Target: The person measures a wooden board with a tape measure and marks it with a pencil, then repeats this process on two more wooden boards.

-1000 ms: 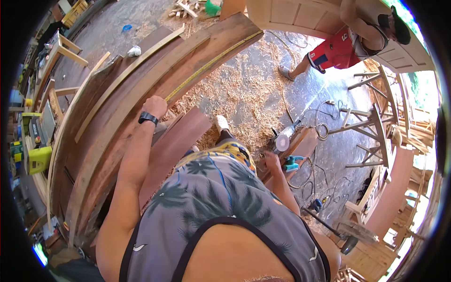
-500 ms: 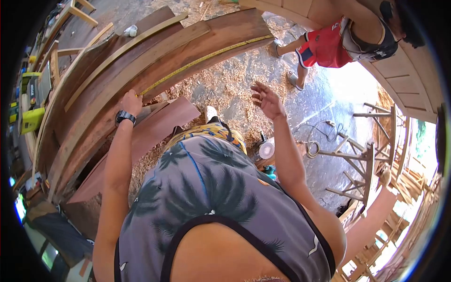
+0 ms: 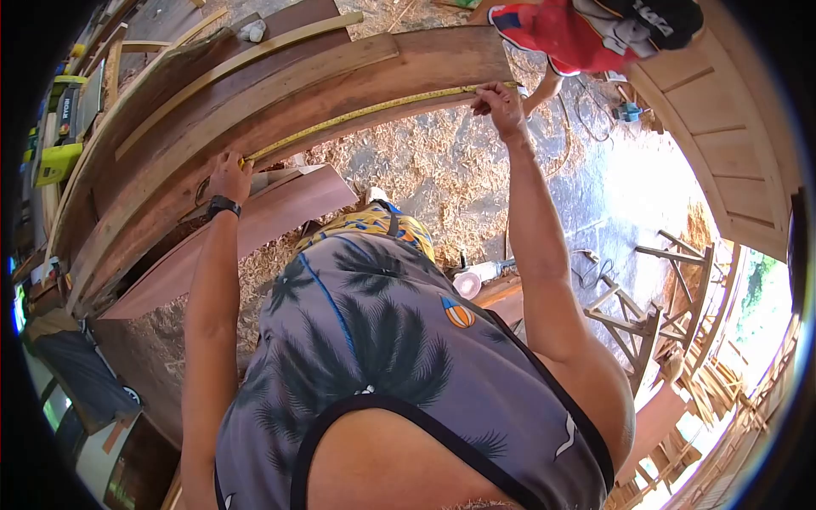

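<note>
One thin, yellow measuring tape looked light, springy, best pinched near its ends. I had the left hand clamped on it, right hand fingers bunched, hold unclear.

Free span along the tape measure between left hand and right hand, reachable over shavings-covered floor. Reddish board in the way just below left hand; co-worker close beyond right hand, exact clearance hard to judge.
</note>
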The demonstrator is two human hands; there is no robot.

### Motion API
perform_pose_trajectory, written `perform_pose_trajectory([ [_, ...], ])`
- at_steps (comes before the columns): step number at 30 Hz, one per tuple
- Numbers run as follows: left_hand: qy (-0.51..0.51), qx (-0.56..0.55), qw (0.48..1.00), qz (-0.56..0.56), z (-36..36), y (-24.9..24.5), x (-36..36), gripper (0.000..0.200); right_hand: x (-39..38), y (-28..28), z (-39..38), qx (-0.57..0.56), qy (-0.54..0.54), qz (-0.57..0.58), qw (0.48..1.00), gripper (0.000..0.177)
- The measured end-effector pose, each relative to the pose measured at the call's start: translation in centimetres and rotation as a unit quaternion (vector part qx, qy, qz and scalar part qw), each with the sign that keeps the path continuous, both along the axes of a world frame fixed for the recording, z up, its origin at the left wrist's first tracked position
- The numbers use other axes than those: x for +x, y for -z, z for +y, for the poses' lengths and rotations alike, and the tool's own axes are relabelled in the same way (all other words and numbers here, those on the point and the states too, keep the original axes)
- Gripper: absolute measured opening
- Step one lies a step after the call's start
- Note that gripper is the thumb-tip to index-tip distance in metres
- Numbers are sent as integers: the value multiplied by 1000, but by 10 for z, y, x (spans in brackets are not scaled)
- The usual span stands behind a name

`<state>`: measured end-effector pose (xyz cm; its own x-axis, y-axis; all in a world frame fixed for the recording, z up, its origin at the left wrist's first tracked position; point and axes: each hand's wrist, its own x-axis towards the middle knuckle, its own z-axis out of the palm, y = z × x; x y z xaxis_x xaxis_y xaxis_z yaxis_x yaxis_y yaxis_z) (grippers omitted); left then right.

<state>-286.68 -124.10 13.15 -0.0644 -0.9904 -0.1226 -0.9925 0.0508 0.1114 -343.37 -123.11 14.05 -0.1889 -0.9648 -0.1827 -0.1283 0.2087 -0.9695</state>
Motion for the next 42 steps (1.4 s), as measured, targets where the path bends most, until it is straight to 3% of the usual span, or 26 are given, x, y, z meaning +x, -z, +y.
perform_pose_trajectory([
  [11, -9, -23, 1000, -11, 4, 0, -1, 28, -33, 1, -31, -65, -3, -41, 997, 22],
  [15, -13, -22, 1000, -1, 2, 0, -1, 27, -28, 10, -33, -44, -48, -7, 998, 15],
  [23, -26, -31, 999, -5, 4, -4, -6, 27, -19, 42, -46, 35, -102, 16, 994, 18],
  [42, -69, 28, 997, -25, 3, -9, -8, 30, -15, 45, -47, 16, -142, 104, 984, 19],
])
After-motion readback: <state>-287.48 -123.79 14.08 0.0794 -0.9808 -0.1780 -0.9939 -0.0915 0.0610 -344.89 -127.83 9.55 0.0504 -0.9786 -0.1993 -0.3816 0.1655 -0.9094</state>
